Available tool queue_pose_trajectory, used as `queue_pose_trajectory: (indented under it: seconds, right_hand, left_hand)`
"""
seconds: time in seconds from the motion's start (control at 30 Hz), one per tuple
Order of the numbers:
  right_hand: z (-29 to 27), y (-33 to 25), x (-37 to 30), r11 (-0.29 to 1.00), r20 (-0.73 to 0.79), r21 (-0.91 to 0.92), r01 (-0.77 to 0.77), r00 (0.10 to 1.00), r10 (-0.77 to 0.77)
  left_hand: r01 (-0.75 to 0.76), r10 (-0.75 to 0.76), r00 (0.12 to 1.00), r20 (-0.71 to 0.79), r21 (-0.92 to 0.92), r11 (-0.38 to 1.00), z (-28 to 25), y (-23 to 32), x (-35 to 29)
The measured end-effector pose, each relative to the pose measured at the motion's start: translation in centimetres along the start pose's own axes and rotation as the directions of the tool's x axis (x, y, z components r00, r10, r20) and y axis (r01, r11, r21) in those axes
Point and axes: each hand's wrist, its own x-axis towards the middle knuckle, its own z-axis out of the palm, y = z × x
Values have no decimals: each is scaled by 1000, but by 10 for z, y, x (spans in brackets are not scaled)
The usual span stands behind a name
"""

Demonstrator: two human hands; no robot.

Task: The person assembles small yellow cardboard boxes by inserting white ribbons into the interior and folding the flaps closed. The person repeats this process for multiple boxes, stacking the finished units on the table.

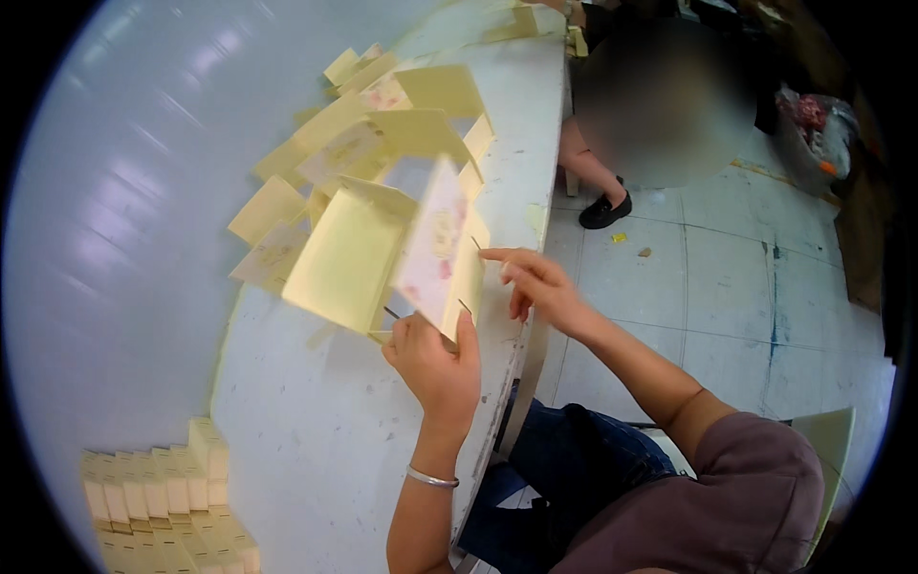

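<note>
A cream cardboard box (354, 251) with its panels folded up stands on the table, its flower-printed panel (438, 244) raised and slightly blurred. My left hand (435, 364) grips the box's near lower edge, thumb on the outer side and fingers around the other. Against the right-hand side panel, near a dark slot, rests the index fingertip of my right hand (542, 285). Its other fingers curl loosely and hold nothing. Short dark slots show along the box's near and right edges.
Several similar folded cream boxes (435, 91) stand behind on the pale table (316, 430). Rows of stacked cream pieces (163, 483) lie at the lower left. Beyond the table's right edge are another person's leg (595, 165) and a plastic bag (830, 134).
</note>
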Motion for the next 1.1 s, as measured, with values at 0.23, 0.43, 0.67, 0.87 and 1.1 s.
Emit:
queue_pose_trajectory:
  seconds: [0.23, 0.43, 0.67, 0.87, 1.1]
  right_hand:
    - [-45, -45, 43, 839, -133, -367, 403, 869, -476]
    - [1, -63, 84, 601, 317, -763, 236, 948, 30]
    - [28, -41, 82, 960, 561, -213, 184, 827, -35]
    - [32, -38, 76, 937, 524, -222, 269, 843, -118]
    - [27, -29, 79, 902, 567, -377, 208, 822, 48]
  left_hand:
    - [-381, 372, 918, 136, 42, 924, -43, -37, -7]
    - [-521, 483, 841, 243, 126, 844, -78, -22, -18]
    - [-619, 584, 782, 217, 161, 769, -84, -11, -36]
    - [-613, 594, 788, 160, 125, 780, -85, -20, -44]
    - [-251, 202, 953, -225, -216, 944, -88, -58, -57]
